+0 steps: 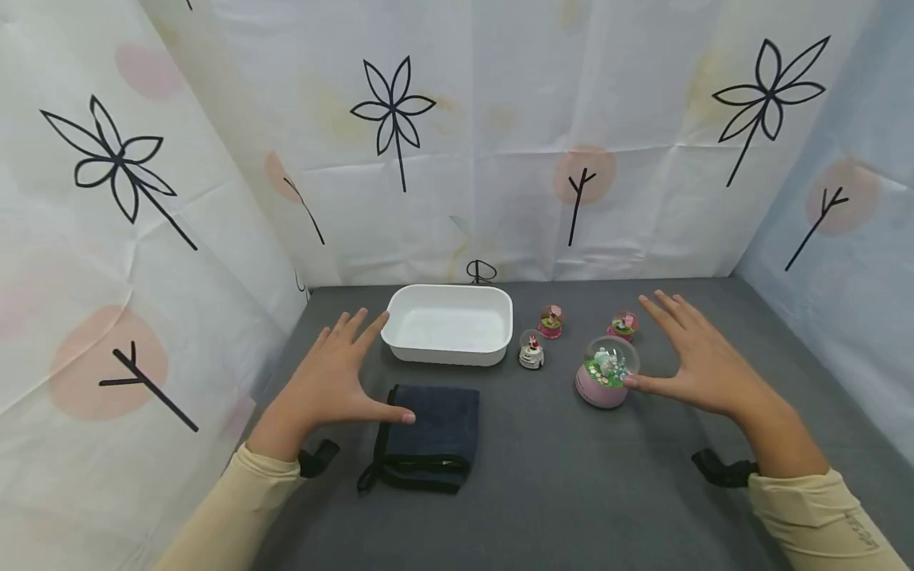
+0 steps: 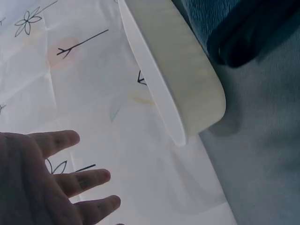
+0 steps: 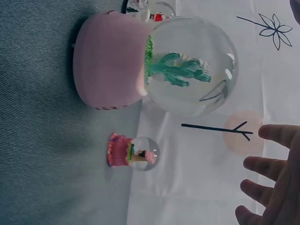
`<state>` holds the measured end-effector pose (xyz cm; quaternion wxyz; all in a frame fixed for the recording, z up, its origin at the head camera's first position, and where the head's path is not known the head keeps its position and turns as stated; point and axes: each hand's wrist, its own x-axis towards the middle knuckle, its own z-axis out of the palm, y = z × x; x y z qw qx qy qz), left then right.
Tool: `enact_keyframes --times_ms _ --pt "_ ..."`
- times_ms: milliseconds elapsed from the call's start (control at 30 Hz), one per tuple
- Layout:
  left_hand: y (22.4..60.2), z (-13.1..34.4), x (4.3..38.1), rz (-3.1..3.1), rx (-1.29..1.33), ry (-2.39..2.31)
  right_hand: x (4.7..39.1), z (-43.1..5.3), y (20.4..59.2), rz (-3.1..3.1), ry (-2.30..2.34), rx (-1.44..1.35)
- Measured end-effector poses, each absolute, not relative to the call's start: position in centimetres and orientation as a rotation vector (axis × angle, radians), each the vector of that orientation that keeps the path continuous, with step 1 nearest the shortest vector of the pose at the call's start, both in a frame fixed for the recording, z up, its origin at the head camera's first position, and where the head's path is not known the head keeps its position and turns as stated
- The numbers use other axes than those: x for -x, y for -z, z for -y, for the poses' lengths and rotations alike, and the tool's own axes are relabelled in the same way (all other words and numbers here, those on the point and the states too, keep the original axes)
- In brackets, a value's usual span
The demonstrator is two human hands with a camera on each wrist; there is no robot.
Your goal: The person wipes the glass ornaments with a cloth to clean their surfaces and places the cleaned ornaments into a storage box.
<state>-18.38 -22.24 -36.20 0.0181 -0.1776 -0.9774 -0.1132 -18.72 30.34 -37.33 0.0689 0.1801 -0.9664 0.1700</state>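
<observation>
My left hand (image 1: 339, 385) hovers with fingers spread, its thumb overlapping a folded dark blue cloth (image 1: 435, 424) with black trim in the head view. Beyond those fingertips stands a white rectangular tub (image 1: 448, 354). On the other side my right hand (image 1: 703, 357) is held up, fingers stretched and nothing in its grasp. Its thumb tip overlaps the large snow globe (image 1: 602, 390), which has a pink base and a green cactus figure (image 3: 180, 69) inside. Just behind that globe is a small pink-based snow globe (image 3: 120, 151).
Another small pink-based globe (image 1: 551, 329) and a small white-based globe (image 1: 531, 358) stand right of the tub. The grey tabletop (image 1: 543, 492) meets printed white cloth walls (image 1: 500, 190) at the back and sides.
</observation>
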Motion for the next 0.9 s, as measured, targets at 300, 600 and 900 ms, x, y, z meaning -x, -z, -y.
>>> enact_keyframes --times_ms 300,600,900 --pt "38.0 21.1 17.8 2.976 0.630 0.454 18.9 -29.9 38.7 2.906 -0.607 -0.505" --pt "40.9 19.6 17.4 2.957 0.691 0.569 18.9 -29.7 40.5 2.891 -0.896 -0.469" --pt "42.7 18.3 17.1 2.980 0.703 0.692 19.2 -29.3 42.4 2.816 -1.029 -0.502"
